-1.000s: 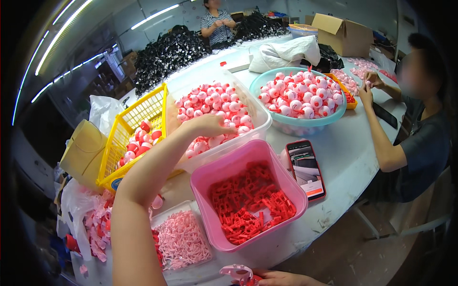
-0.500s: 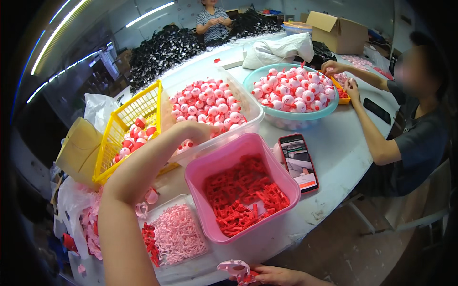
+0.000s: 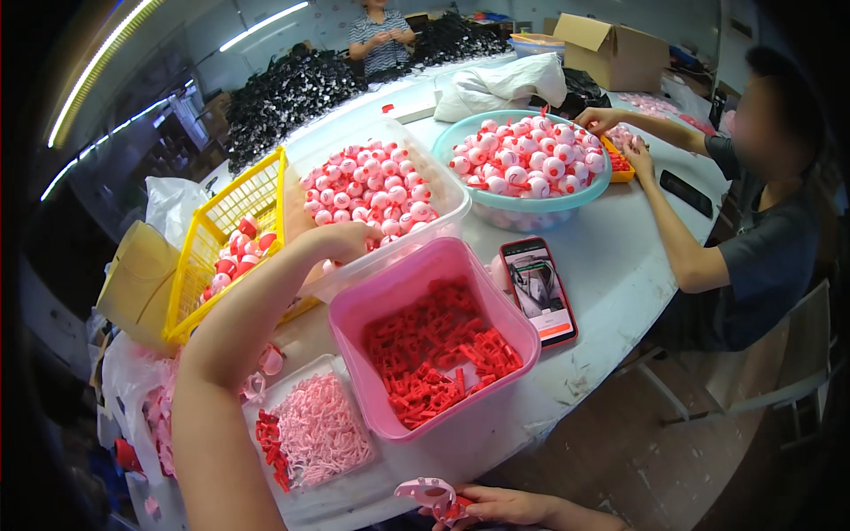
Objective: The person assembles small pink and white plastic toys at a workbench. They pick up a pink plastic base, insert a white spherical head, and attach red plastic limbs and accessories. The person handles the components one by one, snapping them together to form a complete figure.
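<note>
My left arm stretches over the near rim of a clear plastic bin [image 3: 456, 211]. Inside that bin my left hand [image 3: 351, 239] is among white-and-pink balls [image 3: 376, 181] with small red parts; its fingers are hidden. Low in the picture, my right hand [image 3: 505, 506] closes around a curved pink plastic piece [image 3: 425, 488] with a red part [image 3: 455, 508] at its base. Just in front of the bin stands a pink tub [image 3: 343, 341] of small red plastic pieces [image 3: 434, 363]. Beside the tub, a shallow clear tray [image 3: 367, 442] holds small pink pieces and some red ones.
A yellow basket [image 3: 188, 281] holds red-and-white balls. Further right are a blue basin [image 3: 567, 205] piled with balls and a phone [image 3: 538, 292] lying on the table. A co-worker [image 3: 753, 212] at the right handles parts over an orange tray [image 3: 620, 164]. Another person [image 3: 381, 44] is at the back.
The whole view has shifted slightly, so things appear a little further left and higher. My left hand stays in the bin, and my right hand keeps hold of the pink piece.
</note>
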`<move>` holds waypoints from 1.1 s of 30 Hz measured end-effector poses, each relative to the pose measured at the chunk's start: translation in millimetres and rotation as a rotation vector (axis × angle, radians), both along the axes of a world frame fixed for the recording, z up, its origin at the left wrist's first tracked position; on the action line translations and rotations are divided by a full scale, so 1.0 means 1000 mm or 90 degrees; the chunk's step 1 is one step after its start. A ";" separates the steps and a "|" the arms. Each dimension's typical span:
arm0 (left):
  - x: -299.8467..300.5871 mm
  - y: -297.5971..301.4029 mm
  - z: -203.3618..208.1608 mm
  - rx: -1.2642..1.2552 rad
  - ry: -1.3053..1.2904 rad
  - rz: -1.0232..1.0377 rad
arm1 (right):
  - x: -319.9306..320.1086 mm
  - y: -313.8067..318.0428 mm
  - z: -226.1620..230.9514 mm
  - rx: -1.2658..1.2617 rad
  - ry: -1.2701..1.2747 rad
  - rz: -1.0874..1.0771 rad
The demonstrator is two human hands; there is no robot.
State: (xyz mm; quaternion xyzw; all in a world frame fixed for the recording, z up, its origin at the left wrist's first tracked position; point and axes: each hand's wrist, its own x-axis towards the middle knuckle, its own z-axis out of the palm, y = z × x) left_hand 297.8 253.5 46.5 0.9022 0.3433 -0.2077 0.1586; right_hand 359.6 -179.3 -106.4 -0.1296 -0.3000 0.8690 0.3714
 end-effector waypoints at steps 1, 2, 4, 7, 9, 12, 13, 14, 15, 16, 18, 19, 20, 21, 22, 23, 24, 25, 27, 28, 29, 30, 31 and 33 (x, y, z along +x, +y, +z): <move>-0.004 -0.001 0.003 0.004 -0.031 0.015 | 0.000 -0.001 0.001 -0.002 0.000 0.002; -0.008 -0.002 0.008 0.008 -0.062 0.031 | 0.000 -0.001 0.002 -0.004 0.000 0.007; -0.018 -0.009 0.028 -0.004 -0.170 0.087 | -0.001 -0.003 0.006 -0.014 0.006 0.009; -0.029 -0.025 0.077 -0.018 -0.299 0.131 | -0.001 0.001 0.013 -0.036 0.003 0.011; -0.051 -0.039 0.110 0.031 -0.337 0.120 | 0.000 0.002 0.015 -0.045 -0.007 0.053; -0.073 -0.081 0.139 0.012 -0.264 0.134 | -0.004 -0.001 0.013 -0.053 0.020 0.027; -0.081 -0.096 0.136 -0.002 -0.227 0.140 | -0.004 0.000 0.016 -0.049 0.018 0.023; -0.093 -0.108 0.132 -0.050 -0.182 0.139 | -0.006 0.000 0.018 -0.052 0.017 0.011; -0.104 -0.120 0.121 -0.116 -0.137 0.186 | -0.008 -0.002 0.014 -0.058 0.010 0.025; -0.122 -0.136 0.111 -0.124 -0.087 0.180 | -0.011 -0.002 0.014 -0.057 0.019 0.053; -0.161 -0.153 0.078 -0.124 -0.005 0.078 | -0.015 0.000 0.018 -0.044 0.024 0.099; -0.154 -0.161 0.070 -0.182 0.043 0.169 | -0.013 0.000 0.020 -0.042 0.015 0.093; -0.152 -0.161 0.057 -0.151 0.025 0.087 | -0.013 0.000 0.021 -0.040 0.007 0.086; -0.154 -0.162 0.049 -0.116 0.007 0.015 | -0.012 -0.001 0.021 -0.035 0.008 0.089; -0.155 -0.162 0.050 -0.118 0.018 0.024 | -0.013 -0.002 0.021 -0.028 0.009 0.092; -0.155 -0.162 0.054 -0.119 0.029 0.033 | -0.013 -0.003 0.020 -0.022 0.010 0.094; -0.158 -0.160 0.058 -0.122 0.036 0.043 | -0.012 -0.004 0.020 -0.026 0.009 0.092; -0.158 -0.150 0.064 -0.099 0.022 0.004 | -0.011 -0.006 0.020 -0.032 0.006 0.083; -0.144 -0.139 0.088 -0.117 -0.121 0.060 | -0.009 -0.009 0.023 -0.048 0.015 0.074; -0.130 -0.130 0.098 -0.114 -0.188 0.117 | -0.008 -0.009 0.026 -0.059 0.022 0.066; -0.114 -0.119 0.104 -0.113 -0.255 0.173 | -0.007 -0.008 0.029 -0.070 0.028 0.057; -0.096 -0.110 0.109 -0.062 -0.323 0.162 | -0.008 -0.007 0.029 -0.065 0.023 0.058; -0.079 -0.099 0.113 -0.008 -0.394 0.148 | -0.010 -0.006 0.029 -0.056 0.017 0.059; -0.048 -0.058 0.093 0.052 -0.462 0.127 | -0.013 -0.004 0.027 -0.051 0.024 0.058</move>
